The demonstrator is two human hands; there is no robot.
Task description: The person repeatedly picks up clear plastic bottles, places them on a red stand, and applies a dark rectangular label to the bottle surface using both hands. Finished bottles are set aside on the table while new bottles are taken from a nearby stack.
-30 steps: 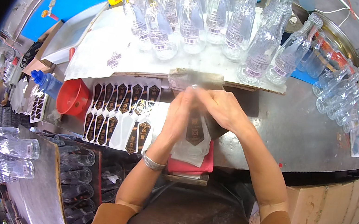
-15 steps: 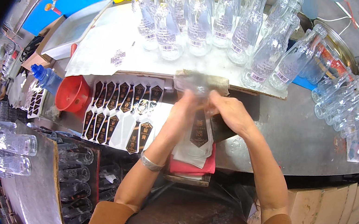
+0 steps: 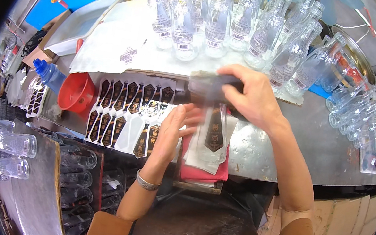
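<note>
My right hand [image 3: 252, 95] grips a clear glass bottle [image 3: 212, 86] lying on its side, blurred, just above a stack of white label backing sheets [image 3: 211, 141] on a red cloth [image 3: 201, 174]. A dark neck label [image 3: 215, 134] lies on that stack. My left hand [image 3: 173, 132] rests beside the stack with fingers spread, touching the sheets' left edge. To its left lies a white sheet of dark pointed labels [image 3: 125, 107].
Many upright clear bottles [image 3: 223, 20] stand on white paper at the back of the steel counter [image 3: 292, 144]. More bottles [image 3: 360, 115] lie at the right. A red funnel [image 3: 76, 92] and a blue-capped bottle [image 3: 50, 73] sit left. Cardboard boxes [image 3: 352, 227] stand below right.
Both hands were together over the label stack. Now my right hand has lifted toward the back with the bottle, and my left hand has dropped to the stack's left side.
</note>
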